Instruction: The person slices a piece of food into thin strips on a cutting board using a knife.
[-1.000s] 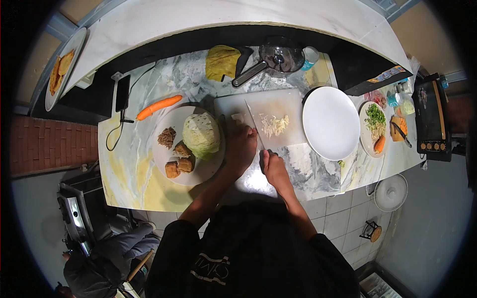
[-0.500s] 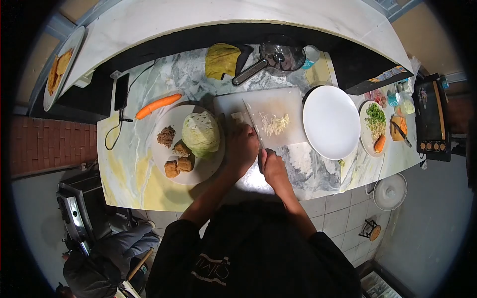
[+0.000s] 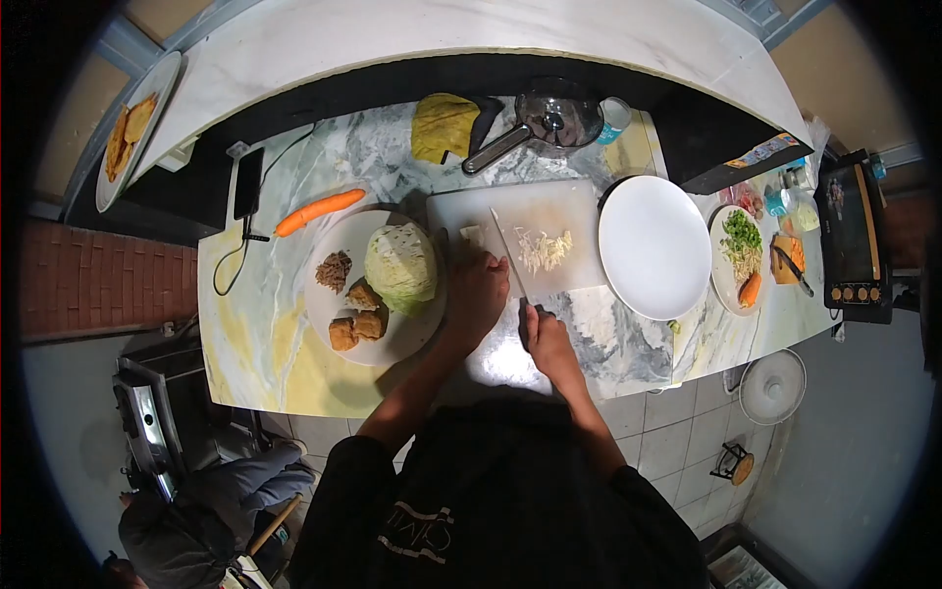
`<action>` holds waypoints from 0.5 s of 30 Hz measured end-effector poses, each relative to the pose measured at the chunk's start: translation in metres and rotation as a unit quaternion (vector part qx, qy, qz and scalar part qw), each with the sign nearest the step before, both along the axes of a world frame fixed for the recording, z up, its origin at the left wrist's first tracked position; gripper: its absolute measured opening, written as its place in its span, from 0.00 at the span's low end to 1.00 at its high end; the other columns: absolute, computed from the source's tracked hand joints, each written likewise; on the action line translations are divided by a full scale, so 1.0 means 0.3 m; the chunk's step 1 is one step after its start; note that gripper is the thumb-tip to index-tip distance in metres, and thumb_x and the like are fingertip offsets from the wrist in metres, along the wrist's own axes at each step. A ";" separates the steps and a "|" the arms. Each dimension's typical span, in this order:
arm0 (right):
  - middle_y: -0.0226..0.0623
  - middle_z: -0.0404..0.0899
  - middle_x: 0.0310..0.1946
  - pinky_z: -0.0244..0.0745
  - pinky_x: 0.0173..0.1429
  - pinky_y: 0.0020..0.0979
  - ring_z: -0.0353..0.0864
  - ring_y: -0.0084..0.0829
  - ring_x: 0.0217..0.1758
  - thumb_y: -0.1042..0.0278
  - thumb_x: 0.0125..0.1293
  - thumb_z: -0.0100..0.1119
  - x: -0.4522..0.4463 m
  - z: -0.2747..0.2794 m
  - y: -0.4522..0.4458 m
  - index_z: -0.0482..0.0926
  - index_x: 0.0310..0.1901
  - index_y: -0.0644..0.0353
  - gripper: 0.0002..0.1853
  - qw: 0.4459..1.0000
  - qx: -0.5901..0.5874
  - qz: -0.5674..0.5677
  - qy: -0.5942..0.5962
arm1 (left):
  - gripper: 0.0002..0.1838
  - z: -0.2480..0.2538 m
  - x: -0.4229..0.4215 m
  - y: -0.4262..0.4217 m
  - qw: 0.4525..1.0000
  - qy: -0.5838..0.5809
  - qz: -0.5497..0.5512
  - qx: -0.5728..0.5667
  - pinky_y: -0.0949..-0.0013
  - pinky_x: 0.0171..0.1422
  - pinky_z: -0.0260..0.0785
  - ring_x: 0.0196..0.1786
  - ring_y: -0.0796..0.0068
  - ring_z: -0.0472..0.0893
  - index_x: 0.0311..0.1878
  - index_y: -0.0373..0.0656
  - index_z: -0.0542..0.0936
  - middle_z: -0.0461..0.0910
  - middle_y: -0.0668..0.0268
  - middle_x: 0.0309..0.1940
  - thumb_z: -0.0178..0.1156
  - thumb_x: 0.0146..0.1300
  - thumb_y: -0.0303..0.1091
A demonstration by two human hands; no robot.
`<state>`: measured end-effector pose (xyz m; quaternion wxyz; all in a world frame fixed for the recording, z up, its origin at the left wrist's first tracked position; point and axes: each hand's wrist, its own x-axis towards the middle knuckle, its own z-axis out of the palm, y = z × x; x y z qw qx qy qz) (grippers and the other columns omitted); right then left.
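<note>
My right hand (image 3: 546,336) is wrapped round the dark handle of a knife (image 3: 509,252), whose blade points up and away over the white cutting board (image 3: 569,196). Close to the left of the blade, my left hand (image 3: 479,292) has its fingers bent down on the board, at a small pale piece (image 3: 472,236); whatever lies under the fingertips is hidden. Thin pale strips (image 3: 545,250) lie right of the knife. A plate (image 3: 329,231) to the left holds a cut cabbage (image 3: 400,267), brown fried pieces (image 3: 355,329) and a minced brown heap (image 3: 334,271).
A carrot (image 3: 320,211) and a phone (image 3: 249,183) lie at the left. Right of the board are a white plate (image 3: 654,247) and a smaller plate (image 3: 724,283) with chopped greens. A dark pan (image 3: 557,113) stands behind. A person (image 3: 191,530) is at the lower left.
The knife handle has swung slightly to the right, opening a small gap between my right hand and my left fingers. My left hand has hardly moved. The view has shifted slightly.
</note>
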<state>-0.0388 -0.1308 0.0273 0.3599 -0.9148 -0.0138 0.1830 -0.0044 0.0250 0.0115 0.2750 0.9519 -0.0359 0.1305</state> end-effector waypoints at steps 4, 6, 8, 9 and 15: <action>0.66 0.78 0.34 0.70 0.48 0.58 0.77 0.66 0.42 0.56 0.76 0.40 0.005 -0.005 0.007 0.77 0.43 0.68 0.22 1.000 0.009 -0.007 0.010 | 0.06 0.025 -0.004 0.009 0.998 0.011 -0.015 -0.057 0.56 0.48 0.69 0.38 0.58 0.80 0.37 0.43 0.84 0.79 0.63 0.35 0.59 0.62 0.32; 0.66 0.78 0.34 0.70 0.48 0.58 0.77 0.66 0.42 0.55 0.76 0.40 0.004 0.008 0.010 0.77 0.43 0.68 0.22 1.000 0.006 -0.008 0.010 | 0.06 0.022 -0.006 0.016 0.998 0.014 -0.019 -0.067 0.57 0.47 0.70 0.39 0.58 0.80 0.37 0.43 0.84 0.80 0.63 0.36 0.60 0.61 0.32; 0.66 0.78 0.34 0.71 0.48 0.58 0.77 0.66 0.42 0.55 0.76 0.39 0.007 0.023 0.012 0.77 0.43 0.68 0.22 1.000 0.002 -0.009 0.011 | 0.06 0.024 -0.004 0.016 0.997 0.016 -0.021 -0.076 0.58 0.47 0.70 0.40 0.58 0.80 0.38 0.43 0.84 0.80 0.62 0.36 0.61 0.60 0.31; 0.66 0.78 0.34 0.71 0.48 0.58 0.77 0.66 0.42 0.56 0.76 0.40 0.008 0.028 0.014 0.77 0.43 0.68 0.22 1.000 0.001 -0.007 0.012 | 0.06 0.029 -0.003 0.015 0.996 0.015 -0.021 -0.081 0.58 0.47 0.70 0.40 0.58 0.80 0.38 0.44 0.84 0.80 0.62 0.36 0.61 0.60 0.31; 0.65 0.78 0.34 0.71 0.47 0.58 0.78 0.65 0.40 0.57 0.76 0.40 0.004 0.012 0.019 0.77 0.42 0.68 0.21 1.000 -0.018 -0.003 -0.002 | 0.06 0.026 0.001 0.017 0.995 -0.005 -0.025 -0.099 0.57 0.49 0.68 0.40 0.59 0.79 0.38 0.44 0.84 0.79 0.63 0.35 0.61 0.60 0.32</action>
